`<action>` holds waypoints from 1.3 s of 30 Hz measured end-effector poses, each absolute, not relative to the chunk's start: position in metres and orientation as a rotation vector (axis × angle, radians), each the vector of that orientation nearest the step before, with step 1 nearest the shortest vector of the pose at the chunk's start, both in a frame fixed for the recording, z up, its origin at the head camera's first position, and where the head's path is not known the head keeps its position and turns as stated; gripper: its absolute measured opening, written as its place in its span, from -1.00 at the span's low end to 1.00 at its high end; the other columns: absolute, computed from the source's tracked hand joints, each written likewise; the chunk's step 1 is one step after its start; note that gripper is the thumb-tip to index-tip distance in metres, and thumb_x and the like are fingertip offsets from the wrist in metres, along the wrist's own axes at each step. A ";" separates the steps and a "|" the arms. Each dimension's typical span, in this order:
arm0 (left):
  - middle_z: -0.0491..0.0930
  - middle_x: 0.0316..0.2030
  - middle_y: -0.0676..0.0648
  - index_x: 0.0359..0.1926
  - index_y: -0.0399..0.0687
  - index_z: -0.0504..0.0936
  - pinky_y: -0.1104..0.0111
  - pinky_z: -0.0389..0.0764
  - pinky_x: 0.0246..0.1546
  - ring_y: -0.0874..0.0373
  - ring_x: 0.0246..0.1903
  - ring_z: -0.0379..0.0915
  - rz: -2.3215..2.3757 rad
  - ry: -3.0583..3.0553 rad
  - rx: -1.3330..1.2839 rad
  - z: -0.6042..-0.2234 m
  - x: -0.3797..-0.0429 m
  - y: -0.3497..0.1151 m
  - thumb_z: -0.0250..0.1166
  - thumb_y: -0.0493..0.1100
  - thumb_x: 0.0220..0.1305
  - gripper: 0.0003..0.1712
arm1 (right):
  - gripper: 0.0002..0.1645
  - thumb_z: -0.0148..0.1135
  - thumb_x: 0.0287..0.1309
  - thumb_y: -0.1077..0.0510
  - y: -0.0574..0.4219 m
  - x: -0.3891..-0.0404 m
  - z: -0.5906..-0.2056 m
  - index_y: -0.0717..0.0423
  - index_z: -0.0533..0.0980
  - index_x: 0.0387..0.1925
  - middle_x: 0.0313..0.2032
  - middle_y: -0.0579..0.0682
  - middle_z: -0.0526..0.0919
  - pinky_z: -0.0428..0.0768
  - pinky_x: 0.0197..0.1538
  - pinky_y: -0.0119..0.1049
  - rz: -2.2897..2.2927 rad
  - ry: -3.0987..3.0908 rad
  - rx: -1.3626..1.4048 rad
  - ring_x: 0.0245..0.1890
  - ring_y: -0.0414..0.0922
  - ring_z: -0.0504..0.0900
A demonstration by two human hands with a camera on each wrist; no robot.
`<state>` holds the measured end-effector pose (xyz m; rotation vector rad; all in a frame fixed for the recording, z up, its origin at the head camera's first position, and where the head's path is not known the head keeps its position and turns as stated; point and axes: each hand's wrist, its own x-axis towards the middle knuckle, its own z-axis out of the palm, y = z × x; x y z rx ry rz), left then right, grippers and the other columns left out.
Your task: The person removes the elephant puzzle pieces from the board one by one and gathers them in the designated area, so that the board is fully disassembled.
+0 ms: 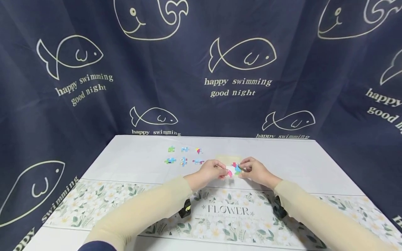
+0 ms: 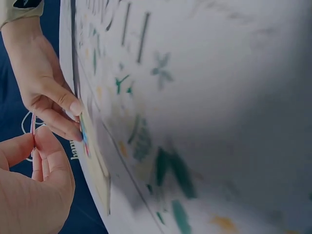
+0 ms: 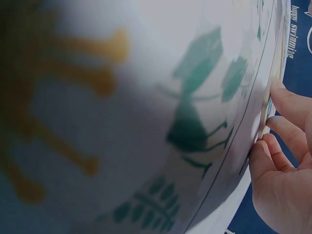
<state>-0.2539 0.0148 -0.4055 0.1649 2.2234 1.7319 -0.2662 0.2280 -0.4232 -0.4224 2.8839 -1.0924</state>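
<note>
My left hand [image 1: 214, 169] pinches a jigsaw piece [image 1: 230, 172] with white and pink on it between thumb and fingertips. In the left wrist view that piece [image 2: 33, 123] is seen edge-on, raised off the board. Beneath lies a pale yellow puzzle board [image 1: 223, 158], with red, blue and green jigsaw pieces [image 1: 237, 168] at its right part. There my right hand [image 1: 255, 171] rests its fingertips on the board and the pieces. In the right wrist view, the fingers [image 3: 287, 139] touch the board's edge; the pieces are mostly hidden.
Several loose jigsaw pieces lie in two rows left of the board, among them a green piece [image 1: 171, 149] and a blue piece [image 1: 183, 161]. A floral cloth band [image 1: 220, 219] crosses the table's front. A dark blue curtain [image 1: 194, 69] hangs behind the table.
</note>
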 end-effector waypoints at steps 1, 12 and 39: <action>0.71 -0.38 -0.11 -0.21 -0.23 0.60 0.33 0.68 -0.21 0.25 -0.54 0.55 1.725 2.228 0.163 -0.406 -0.252 0.013 0.35 -0.27 0.20 -0.84 | -0.50 0.46 -0.02 0.22 0.228 -0.266 -0.423 0.38 0.59 -0.02 0.03 0.20 0.51 0.57 0.11 -0.03 -1.090 2.887 -0.426 -0.02 0.10 0.56; 0.69 -0.44 -0.13 -0.25 -0.25 0.58 0.38 0.68 -0.36 0.22 -0.55 0.56 1.664 2.266 0.190 -0.409 -0.238 -0.013 0.35 -0.30 0.18 -0.86 | -0.48 0.45 0.00 0.22 0.229 -0.264 -0.421 0.37 0.57 0.02 0.06 0.19 0.49 0.54 0.16 -0.02 -1.075 2.890 -0.376 0.03 0.11 0.54; 0.66 -0.47 -0.13 -0.32 -0.27 0.57 0.40 0.68 -0.41 0.18 -0.54 0.58 1.480 2.475 -0.005 -0.411 -0.238 -0.068 0.31 -0.32 0.21 -0.91 | -0.46 0.43 0.04 0.20 0.227 -0.264 -0.423 0.35 0.55 0.06 0.10 0.17 0.46 0.47 0.25 0.01 -1.099 2.850 -0.350 0.13 0.16 0.50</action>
